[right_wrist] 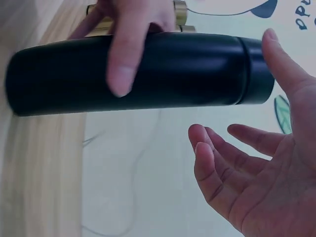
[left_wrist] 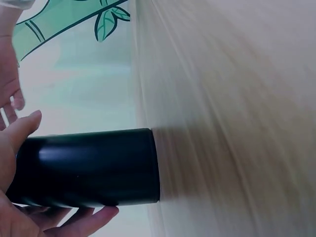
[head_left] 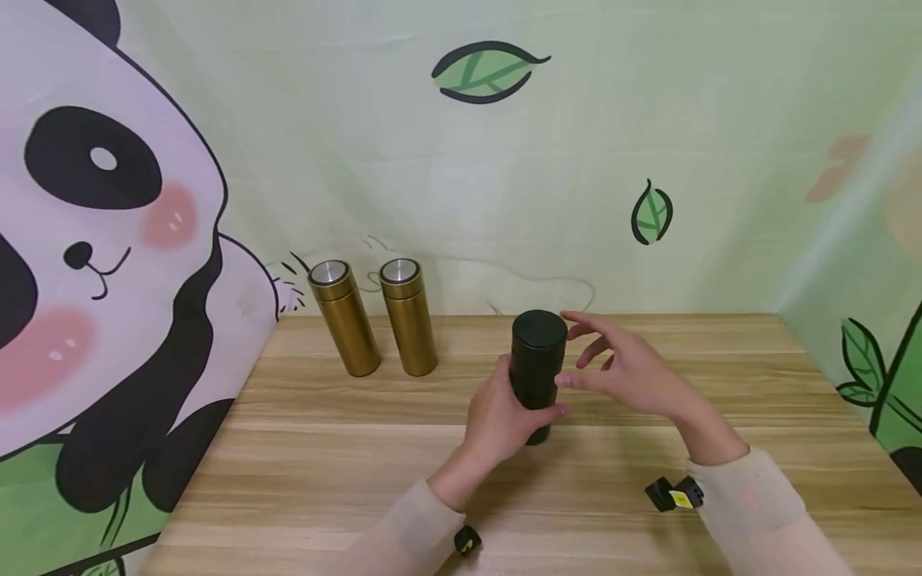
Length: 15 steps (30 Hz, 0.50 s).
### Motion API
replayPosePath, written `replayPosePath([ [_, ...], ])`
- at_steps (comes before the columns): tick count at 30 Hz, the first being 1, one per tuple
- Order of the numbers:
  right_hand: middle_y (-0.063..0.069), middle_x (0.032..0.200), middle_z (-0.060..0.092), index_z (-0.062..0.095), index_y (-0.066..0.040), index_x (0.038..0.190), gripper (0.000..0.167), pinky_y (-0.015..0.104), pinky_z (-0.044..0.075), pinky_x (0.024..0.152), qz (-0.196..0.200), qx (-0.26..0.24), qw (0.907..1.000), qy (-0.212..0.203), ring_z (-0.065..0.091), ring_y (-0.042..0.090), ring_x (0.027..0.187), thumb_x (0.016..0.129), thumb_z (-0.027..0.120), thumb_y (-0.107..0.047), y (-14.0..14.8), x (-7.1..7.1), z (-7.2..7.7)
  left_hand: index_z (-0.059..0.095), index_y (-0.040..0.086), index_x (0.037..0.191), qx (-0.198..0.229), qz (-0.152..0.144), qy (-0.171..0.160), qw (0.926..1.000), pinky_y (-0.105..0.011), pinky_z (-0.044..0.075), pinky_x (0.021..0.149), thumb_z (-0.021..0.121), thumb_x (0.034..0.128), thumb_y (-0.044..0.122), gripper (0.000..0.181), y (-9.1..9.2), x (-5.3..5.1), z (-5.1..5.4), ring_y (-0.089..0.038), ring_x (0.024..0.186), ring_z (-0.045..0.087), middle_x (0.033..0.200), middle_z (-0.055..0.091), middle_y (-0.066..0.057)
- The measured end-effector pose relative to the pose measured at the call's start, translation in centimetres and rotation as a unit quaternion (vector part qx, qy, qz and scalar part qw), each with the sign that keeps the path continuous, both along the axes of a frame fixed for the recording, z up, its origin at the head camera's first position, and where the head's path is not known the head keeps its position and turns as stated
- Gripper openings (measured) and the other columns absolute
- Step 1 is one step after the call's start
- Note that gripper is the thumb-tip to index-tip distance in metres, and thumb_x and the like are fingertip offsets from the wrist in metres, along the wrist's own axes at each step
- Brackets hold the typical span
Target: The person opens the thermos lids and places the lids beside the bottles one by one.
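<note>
A black thermos bottle (head_left: pixel 537 364) stands on the wooden table, its base at or very near the tabletop. My left hand (head_left: pixel 504 416) grips its middle, with the thumb on the near side and the fingers behind. In the left wrist view the lower part of the bottle (left_wrist: pixel 94 168) shows, while its lid is out of frame. Beside the lid, my right hand (head_left: pixel 630 368) has its fingers spread and loosely bent. In the right wrist view the right thumb lies at the lid (right_wrist: pixel 259 71); whether it touches I cannot tell. The other right fingers are apart from the bottle.
Two gold thermos bottles with silver-topped lids stand at the back left of the table, the outer one (head_left: pixel 346 328) and the inner one (head_left: pixel 409 324). Behind the table (head_left: pixel 310 480) hangs a pale green cloth (head_left: pixel 346 120) printed with a panda and leaves.
</note>
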State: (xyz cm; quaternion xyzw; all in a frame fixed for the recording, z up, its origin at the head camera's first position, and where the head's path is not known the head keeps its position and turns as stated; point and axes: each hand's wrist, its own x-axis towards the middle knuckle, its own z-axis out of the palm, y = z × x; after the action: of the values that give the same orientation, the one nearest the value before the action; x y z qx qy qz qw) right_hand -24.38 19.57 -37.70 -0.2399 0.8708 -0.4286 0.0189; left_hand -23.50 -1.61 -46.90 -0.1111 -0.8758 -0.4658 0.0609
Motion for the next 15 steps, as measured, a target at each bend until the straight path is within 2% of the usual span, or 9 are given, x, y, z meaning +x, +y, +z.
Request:
replayPosePath([
  [7,0.011,0.137,0.06,0.043,-0.017,0.156,0.083,0.031,0.052,0.073,0.007,0.015,0.9997,0.017,0.063,0.022,0.093,0.087,0.086,-0.031,-1.0,-0.1,2.2,0.049,0.015,0.137,-0.017,0.022,0.005,0.9996,-0.046,0.054,0.09,0.089,0.0755,0.054,0.084,0.2,-0.2,-0.2,-0.024,0.111,0.069,0.124,0.07,-0.006],
  [15,0.012,0.133,0.061,0.046,-0.017,0.154,0.084,0.031,0.049,0.066,0.008,0.038,0.9989,0.027,0.062,0.021,0.082,0.084,0.088,-0.037,-2.0,-0.2,3.6,0.049,0.015,0.137,-0.034,0.029,0.013,0.9989,-0.043,0.054,0.084,0.091,0.0735,0.054,0.085,0.5,-0.5,-0.4,-0.025,0.106,0.07,0.12,0.071,-0.005],
])
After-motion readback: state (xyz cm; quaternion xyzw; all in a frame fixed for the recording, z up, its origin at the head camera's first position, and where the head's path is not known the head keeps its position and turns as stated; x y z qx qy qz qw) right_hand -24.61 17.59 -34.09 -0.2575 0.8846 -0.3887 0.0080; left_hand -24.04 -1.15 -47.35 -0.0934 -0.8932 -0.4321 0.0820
